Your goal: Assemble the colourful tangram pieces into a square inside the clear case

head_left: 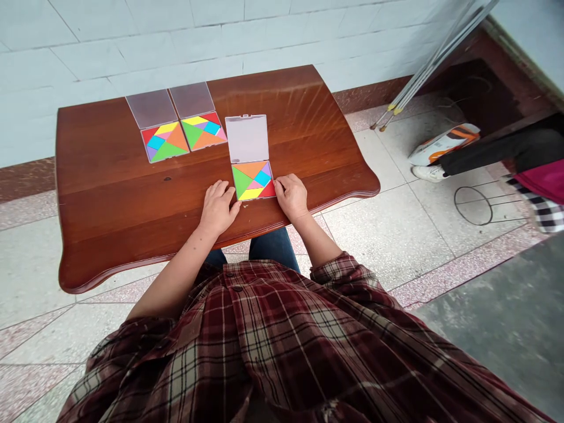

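A tangram case point(247, 138) lies in front of me with its clear lid folded back. Orange, green, blue, purple, pink, yellow and red pieces fill its square tray. My left hand point(217, 208) rests on the tabletop with fingers spread, its thumb by the tray's lower left corner. At the opposite side, my right hand point(291, 197) has its fingers curled in, and thumb and forefinger grip the tray's right edge beside the red piece. Farther left lie a second tangram case point(152, 108) and a third tangram case point(192, 98), both open and filled with coloured pieces.
The brown wooden table point(106, 202) stands by a white tiled wall point(176, 38). Crutches point(423, 76) lean at the right. A person's leg point(484, 150), a white and orange bag point(447, 144) and a wire-framed stool point(473, 205) are on that side.
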Demonstrator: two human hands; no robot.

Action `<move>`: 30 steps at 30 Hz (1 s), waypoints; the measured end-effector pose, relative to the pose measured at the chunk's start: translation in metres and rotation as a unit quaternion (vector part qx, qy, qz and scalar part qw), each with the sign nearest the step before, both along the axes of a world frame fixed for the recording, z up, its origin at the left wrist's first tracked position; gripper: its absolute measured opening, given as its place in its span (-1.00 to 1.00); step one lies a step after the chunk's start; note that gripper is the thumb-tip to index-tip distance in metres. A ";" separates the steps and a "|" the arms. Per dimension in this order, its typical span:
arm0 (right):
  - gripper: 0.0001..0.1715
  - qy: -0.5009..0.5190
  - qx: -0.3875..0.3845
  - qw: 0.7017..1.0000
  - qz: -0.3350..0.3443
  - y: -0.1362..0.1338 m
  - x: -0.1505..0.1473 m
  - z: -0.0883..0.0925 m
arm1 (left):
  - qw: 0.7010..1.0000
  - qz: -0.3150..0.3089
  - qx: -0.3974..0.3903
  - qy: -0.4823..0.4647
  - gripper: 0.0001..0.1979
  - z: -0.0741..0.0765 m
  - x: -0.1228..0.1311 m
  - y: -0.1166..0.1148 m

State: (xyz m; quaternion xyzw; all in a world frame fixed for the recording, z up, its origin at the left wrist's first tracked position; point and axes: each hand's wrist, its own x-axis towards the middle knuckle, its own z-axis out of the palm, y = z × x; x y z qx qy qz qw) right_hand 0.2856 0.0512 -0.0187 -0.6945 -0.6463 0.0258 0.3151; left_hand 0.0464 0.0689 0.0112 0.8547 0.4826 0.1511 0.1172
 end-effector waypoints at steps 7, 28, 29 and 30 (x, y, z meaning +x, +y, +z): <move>-0.65 0.014 -0.005 1.000 0.001 0.000 0.000 0.001 | 1.000 0.000 -0.006 -0.001 -0.62 0.001 0.000 0.000; -0.70 0.024 -0.015 1.000 -0.008 0.002 0.000 0.001 | 1.000 -0.001 -0.018 -0.014 -0.62 0.000 -0.001 0.002; -0.70 0.022 -0.014 1.000 -0.010 0.001 0.000 0.001 | 1.000 -0.001 -0.019 -0.010 -0.61 0.001 0.000 0.001; -0.70 0.020 -0.015 1.000 -0.011 0.001 0.000 0.001 | 1.000 -0.002 -0.020 -0.008 -0.61 0.001 0.000 0.001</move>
